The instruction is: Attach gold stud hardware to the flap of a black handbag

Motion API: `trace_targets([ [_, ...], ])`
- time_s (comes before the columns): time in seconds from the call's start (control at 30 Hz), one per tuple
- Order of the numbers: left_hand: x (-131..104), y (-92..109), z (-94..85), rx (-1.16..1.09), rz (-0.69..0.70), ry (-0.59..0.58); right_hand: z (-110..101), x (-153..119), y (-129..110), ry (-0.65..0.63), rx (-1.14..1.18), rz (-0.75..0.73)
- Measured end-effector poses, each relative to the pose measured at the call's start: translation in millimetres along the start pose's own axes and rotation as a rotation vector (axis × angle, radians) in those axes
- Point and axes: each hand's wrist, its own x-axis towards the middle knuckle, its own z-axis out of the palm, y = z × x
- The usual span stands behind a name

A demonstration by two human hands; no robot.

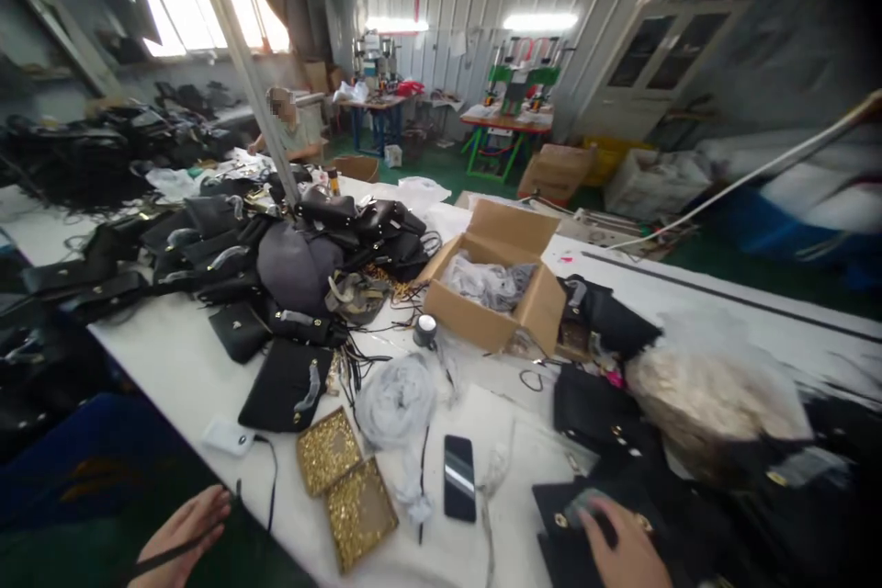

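At the lower left my left hand [185, 535] is closed around a thin black strap [172, 555], beside the table edge. My right hand [624, 544], at the lower right, has its fingers on a small greyish piece [582, 503] over a black bag panel [551, 528] with gold fittings. Whether the fingers grip that piece or only press on it is not clear. Between the hands lie two trays of small gold parts [327, 452] [362, 514] and a black phone [459, 478].
An open cardboard box [469, 317] with plastic-wrapped items stands mid-table. Black bags [286, 386] are piled at the left. A coil in plastic [396, 400], a white power bank [227, 437] and a large bag of pale pieces [717, 395] lie nearby. A person [296, 133] sits beyond.
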Motion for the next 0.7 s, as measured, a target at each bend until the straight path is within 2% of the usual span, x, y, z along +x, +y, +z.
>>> trace_targets([
  [0.07,2,-13,-2.8,0.031,0.008,-0.037,-2,-21,23,-0.099,-0.06,-0.144],
  [0.17,-10,-24,-3.4,0.044,0.001,-0.036,21,-62,49,-0.259,-0.133,-0.262],
  [0.27,-38,-34,-9.2,-0.011,-0.018,-0.007,48,-106,65,-0.336,-0.116,-0.294],
  [0.4,-79,-57,-23.5,-0.004,-0.068,0.06,66,-146,87,-0.414,-0.028,-0.25],
  [0.47,-96,-71,-30.5,-0.011,-0.073,0.083,71,-153,102,-0.462,0.019,-0.227],
  [0.57,-116,-85,-37.8,-0.048,-0.085,0.08,81,-148,124,-0.518,0.061,-0.23],
  [0.7,-130,-83,-38.1,-0.052,-0.09,0.127,89,-124,130,-0.536,0.082,-0.208],
])
